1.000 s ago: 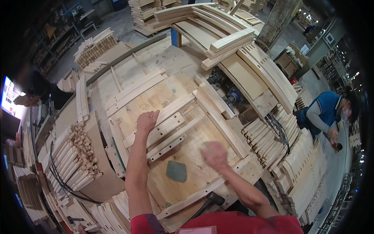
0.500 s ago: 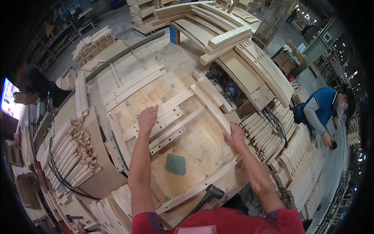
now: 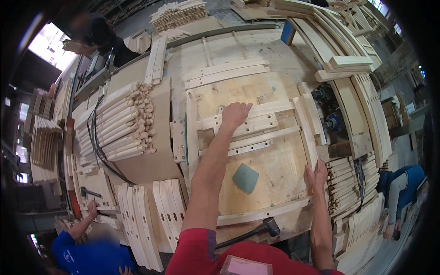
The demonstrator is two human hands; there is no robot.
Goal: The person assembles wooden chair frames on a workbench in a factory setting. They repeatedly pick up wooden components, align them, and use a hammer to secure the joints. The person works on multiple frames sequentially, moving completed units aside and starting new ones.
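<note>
My left hand (image 3: 236, 113) is closed over a long pale wooden slat (image 3: 279, 106) lying across the plywood work board (image 3: 275, 183). Under it, nearer me, lie a shorter drilled wooden block (image 3: 261, 123) and another slat with a row of dark holes (image 3: 256, 145). At the right side of the board, my right hand (image 3: 316, 176) has its fingers round the near end of a wooden rail (image 3: 305, 130). The slat's far right end meets this rail. A grey-green pad (image 3: 245, 178) lies on the board between my arms, and a black mallet (image 3: 270, 227) rests near my body.
Bundled wooden spindles (image 3: 121, 121) lie at left, with slotted boards (image 3: 137, 220) nearer me. More spindles (image 3: 343, 183) are stacked beside my right hand. Machinery with a blue part (image 3: 332, 123) sits beyond the rail. Co-workers in blue (image 3: 91, 252) are at lower left and far right (image 3: 405, 188).
The view has swung left, so the bench appears farther right. A co-worker in blue has come into view at lower left. Both my hands stay on the same wooden pieces.
</note>
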